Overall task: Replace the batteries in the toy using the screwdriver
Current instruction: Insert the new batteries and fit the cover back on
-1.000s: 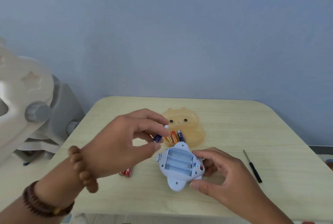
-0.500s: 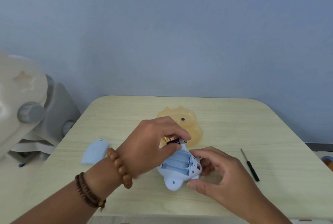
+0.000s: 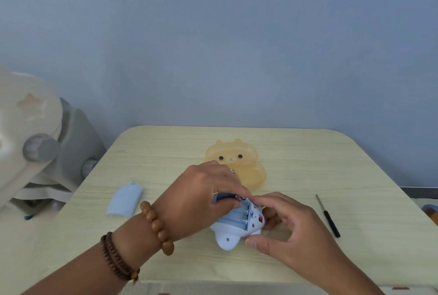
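A pale blue toy [image 3: 233,230] lies belly up at the table's near middle, its battery bay open. My left hand [image 3: 203,197] pinches a dark blue battery [image 3: 224,197] at the bay's far end, one tip against the contact. My right hand [image 3: 286,226] grips the toy's right side, thumb below and fingers above. The bay's light blue cover [image 3: 125,201] lies flat to the left. A small black-handled screwdriver [image 3: 328,216] rests on the table to the right, untouched.
An orange translucent bear-shaped box [image 3: 237,161] sits just behind the toy, partly hidden by my left hand. A cream and grey plastic chair or ride-on [image 3: 35,143] stands off the table's left edge. The wooden table [image 3: 308,166] backs onto a blue wall.
My left hand carried the battery from above the orange box down to the toy's open bay. The cover came into view on the left as my arm shifted. My right hand stayed on the toy.
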`<state>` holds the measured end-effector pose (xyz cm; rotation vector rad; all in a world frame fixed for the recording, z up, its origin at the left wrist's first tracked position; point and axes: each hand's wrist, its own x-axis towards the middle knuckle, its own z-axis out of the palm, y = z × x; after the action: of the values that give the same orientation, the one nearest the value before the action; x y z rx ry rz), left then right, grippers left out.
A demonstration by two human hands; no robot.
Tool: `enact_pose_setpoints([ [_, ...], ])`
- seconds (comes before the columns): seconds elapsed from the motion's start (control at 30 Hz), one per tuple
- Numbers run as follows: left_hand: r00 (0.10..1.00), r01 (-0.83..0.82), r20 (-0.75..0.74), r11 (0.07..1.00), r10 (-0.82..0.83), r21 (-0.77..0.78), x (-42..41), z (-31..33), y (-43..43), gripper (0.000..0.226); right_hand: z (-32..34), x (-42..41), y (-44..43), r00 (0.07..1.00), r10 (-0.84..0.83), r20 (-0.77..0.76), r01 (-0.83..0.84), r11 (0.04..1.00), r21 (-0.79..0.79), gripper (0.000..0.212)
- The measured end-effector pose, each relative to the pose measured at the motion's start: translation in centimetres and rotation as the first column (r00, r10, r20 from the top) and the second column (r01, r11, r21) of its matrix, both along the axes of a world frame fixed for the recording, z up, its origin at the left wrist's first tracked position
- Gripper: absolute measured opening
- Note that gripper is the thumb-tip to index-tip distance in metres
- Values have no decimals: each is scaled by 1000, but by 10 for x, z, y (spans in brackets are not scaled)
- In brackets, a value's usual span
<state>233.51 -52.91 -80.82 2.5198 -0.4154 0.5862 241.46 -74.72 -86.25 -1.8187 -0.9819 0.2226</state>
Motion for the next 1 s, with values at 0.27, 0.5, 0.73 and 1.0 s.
enact_pose_setpoints([
  [0.27, 997, -67, -38, 990, 72, 128, 1, -13, -3, 24, 3, -2, -1, 1000, 21, -10, -21, 1000, 6, 53],
  [0.5, 992, -88, -86, 994, 93, 60, 2, -19, -5, 21, 3, -3, -1, 999, 16, -38, -15, 1000, 20, 52],
  [0.73, 970, -199, -172, 969, 173, -145, -2, -17, -4, 20, 2, -2, -1, 997, -13, -81, 14, 1000, 9, 53],
  [1.0, 939, -104, -331, 994, 92, -19, -23, -12, -1, 85, 17, 0, -1, 967, -6, -255, -8, 998, -57, 57],
])
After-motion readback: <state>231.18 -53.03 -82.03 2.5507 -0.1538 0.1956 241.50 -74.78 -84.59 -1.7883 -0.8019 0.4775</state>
